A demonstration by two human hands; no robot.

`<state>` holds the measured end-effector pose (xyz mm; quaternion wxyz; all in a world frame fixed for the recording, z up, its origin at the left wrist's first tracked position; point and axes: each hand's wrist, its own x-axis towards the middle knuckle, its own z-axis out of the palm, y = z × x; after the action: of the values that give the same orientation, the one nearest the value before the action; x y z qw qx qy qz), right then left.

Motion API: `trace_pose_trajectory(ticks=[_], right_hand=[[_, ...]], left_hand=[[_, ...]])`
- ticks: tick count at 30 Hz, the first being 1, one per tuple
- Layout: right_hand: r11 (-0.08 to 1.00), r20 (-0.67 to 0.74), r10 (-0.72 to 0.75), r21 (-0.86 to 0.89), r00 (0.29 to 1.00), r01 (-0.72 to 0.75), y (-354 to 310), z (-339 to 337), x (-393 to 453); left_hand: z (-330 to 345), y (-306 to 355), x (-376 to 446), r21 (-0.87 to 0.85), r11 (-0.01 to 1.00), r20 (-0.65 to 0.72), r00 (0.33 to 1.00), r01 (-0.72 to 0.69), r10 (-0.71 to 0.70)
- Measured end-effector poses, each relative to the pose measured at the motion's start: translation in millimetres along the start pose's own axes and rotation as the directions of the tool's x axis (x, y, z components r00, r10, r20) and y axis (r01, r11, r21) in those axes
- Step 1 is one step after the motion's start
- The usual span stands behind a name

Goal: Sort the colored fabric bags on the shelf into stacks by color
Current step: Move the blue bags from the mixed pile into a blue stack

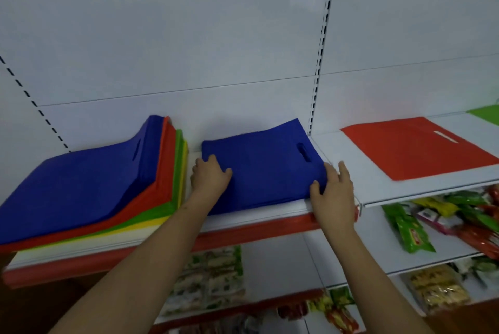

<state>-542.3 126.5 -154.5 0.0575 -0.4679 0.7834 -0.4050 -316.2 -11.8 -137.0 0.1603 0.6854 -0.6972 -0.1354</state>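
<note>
Mixed pile [89, 185]: at 9 o'clock on the shelf [270, 215], blue on top, then red, green, yellow, white.
Left hand [209, 178]: fingers relaxed, resting on the blue bags' left edge.
Blue bags [264, 169]: centre, flat stack.
Right hand [333, 190]: fingers spread, thumb on top, at their right edge.
Red bag [421, 147]: 3 o'clock, lying flat.
Green bag [486, 115]: far right, only a corner showing.
</note>
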Motion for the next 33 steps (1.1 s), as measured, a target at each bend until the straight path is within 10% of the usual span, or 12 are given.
trace_pose_trajectory(ticks=[13,21,28,33], right_hand=[[0.990,0.014,-0.088,-0.105,0.996,0.089,-33.6,-10.5,8.0],[0.880,0.016,-0.436,0.217,0.900,0.423,-170.8,22.3,-36.8],[0.757,0.110,-0.652,0.053,0.750,0.651,-258.5,80.3,-89.4],[0.754,0.209,-0.633,-0.053,0.745,0.655,-251.9,118.4,-99.8]], left_hand=[[-47.0,30.5,-1.1,-0.212,0.977,0.067,0.998,0.000,0.015],[-199.6,21.4,-17.0,-0.702,0.662,-0.174,0.965,-0.261,0.196],[-237.8,-147.2,12.1,-0.262,0.961,-0.319,0.948,-0.092,0.004],[-210.4,-242.8,14.6,-0.152,0.986,-0.269,0.956,0.074,-0.113]])
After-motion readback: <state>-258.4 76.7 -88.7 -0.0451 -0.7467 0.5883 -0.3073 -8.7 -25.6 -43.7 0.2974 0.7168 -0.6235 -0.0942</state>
